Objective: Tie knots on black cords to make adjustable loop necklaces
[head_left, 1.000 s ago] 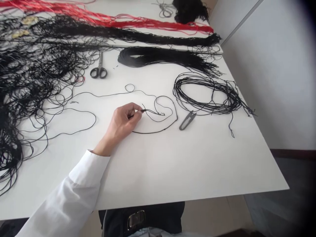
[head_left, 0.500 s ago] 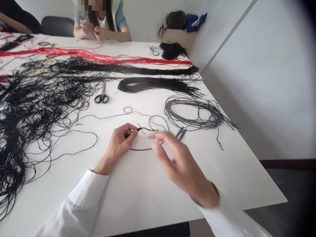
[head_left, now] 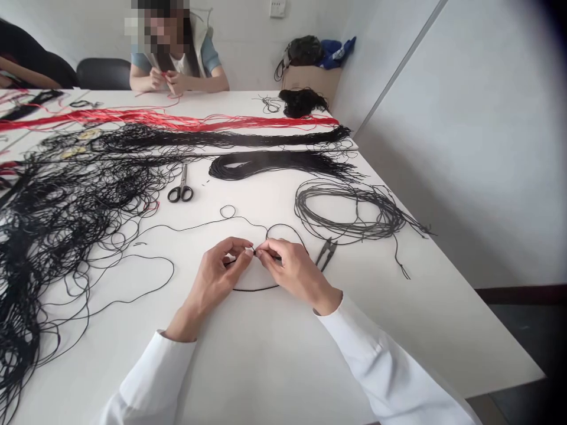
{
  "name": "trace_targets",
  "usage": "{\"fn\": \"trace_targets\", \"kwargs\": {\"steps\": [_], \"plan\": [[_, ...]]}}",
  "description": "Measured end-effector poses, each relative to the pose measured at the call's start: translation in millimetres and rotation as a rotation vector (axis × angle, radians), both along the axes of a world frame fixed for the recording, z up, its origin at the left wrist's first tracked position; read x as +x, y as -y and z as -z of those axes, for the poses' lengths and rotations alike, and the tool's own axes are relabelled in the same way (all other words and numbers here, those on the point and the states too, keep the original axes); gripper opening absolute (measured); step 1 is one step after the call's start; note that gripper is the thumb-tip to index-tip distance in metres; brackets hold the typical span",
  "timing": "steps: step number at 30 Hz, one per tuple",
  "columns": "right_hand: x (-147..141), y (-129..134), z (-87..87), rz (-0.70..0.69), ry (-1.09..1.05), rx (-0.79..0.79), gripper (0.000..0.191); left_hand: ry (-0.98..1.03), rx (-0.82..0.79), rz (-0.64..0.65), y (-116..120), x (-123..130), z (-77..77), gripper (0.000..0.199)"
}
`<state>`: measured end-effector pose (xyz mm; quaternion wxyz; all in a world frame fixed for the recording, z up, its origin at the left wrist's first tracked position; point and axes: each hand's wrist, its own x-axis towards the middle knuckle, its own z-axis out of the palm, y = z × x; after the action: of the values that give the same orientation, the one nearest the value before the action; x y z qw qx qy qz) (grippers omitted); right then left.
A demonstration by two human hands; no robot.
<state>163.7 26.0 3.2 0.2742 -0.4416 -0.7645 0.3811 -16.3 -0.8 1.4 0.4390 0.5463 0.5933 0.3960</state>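
My left hand (head_left: 219,273) and my right hand (head_left: 290,270) meet at the middle of the white table (head_left: 266,360), their fingertips pinching a short braided section of thin black cord (head_left: 256,252) from either side. The fingers hide most of that section. Its loose cord (head_left: 254,288) curves away below my hands and loops up behind them. Just beyond my right hand lie black thread snips (head_left: 326,254). Black-handled scissors (head_left: 180,192) rest further up and to the left.
A loose coil of black cord (head_left: 349,212) and a long black hank (head_left: 274,164) lie beyond my hands. Tangled black cords (head_left: 66,224) spread across the left. Red cords (head_left: 177,121) stretch along the far side, where a seated person (head_left: 177,65) handles red cord.
My right hand has come in from the lower right and closed on the cord beside my left hand. The view has tilted up, showing more of the far table.
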Motion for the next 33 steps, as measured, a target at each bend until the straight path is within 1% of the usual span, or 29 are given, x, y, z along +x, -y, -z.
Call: {"fn": "trace_targets", "kwargs": {"steps": [2, 3, 6, 7, 9, 11, 13, 16, 20, 25, 29, 31, 33], "plan": [[-0.5, 1.2, 2.5, 0.0, 0.006, 0.059, 0.015, -0.018, -0.004, -0.025, 0.6, 0.8, 0.0, 0.025], [-0.8, 2.3, 2.7, 0.031, 0.0, 0.111, 0.013, -0.015, -0.002, -0.048, 0.8, 1.2, 0.2, 0.025], [-2.5, 7.0, 0.2, 0.188, -0.032, 0.296, 0.008, 0.075, 0.01, -0.124, 0.6, 1.9, 0.4, 0.024], [-3.3, 8.7, -0.8, 0.217, -0.034, 0.335, 0.006, 0.12, 0.013, -0.143, 0.4, 1.9, 0.0, 0.024], [-5.7, 11.6, -1.7, 0.194, -0.019, 0.353, 0.006, 0.206, 0.013, -0.158, 0.2, 2.4, -1.4, 0.025], [-9.0, 13.5, -0.2, 0.141, -0.006, 0.327, 0.007, 0.272, 0.002, -0.157, 0.7, 3.9, -3.3, 0.025], [-12.4, 14.4, 2.5, 0.117, -0.014, 0.297, 0.011, 0.329, -0.017, -0.146, 1.9, 6.4, -5.0, 0.025], [-15.6, 14.5, 5.6, 0.13, -0.054, 0.246, 0.01, 0.37, -0.036, -0.125, 4.0, 10.9, -6.3, 0.023], [-15.6, 14.4, 4.6, 0.174, -0.114, 0.153, 0.007, 0.339, -0.038, -0.118, 5.4, 14.1, -3.8, 0.023], [-15.3, 15.6, -0.6, 0.148, -0.147, 0.003, 0.015, 0.373, -0.003, -0.141, 5.8, 15.2, 3.4, 0.021], [-17.7, 15.6, -2.6, 0.147, -0.134, -0.003, 0.017, 0.393, 0.05, -0.209, 4.5, 15.9, 1.5, 0.019], [-19.5, 15.7, -2.5, 0.168, -0.168, -0.024, 0.017, 0.412, 0.026, -0.21, 3.0, 14.8, -2.0, 0.02], [-21.0, 16.4, -1.9, 0.188, -0.221, -0.059, 0.016, 0.427, -0.053, -0.147, 1.6, 12.6, -4.6, 0.024]]}}
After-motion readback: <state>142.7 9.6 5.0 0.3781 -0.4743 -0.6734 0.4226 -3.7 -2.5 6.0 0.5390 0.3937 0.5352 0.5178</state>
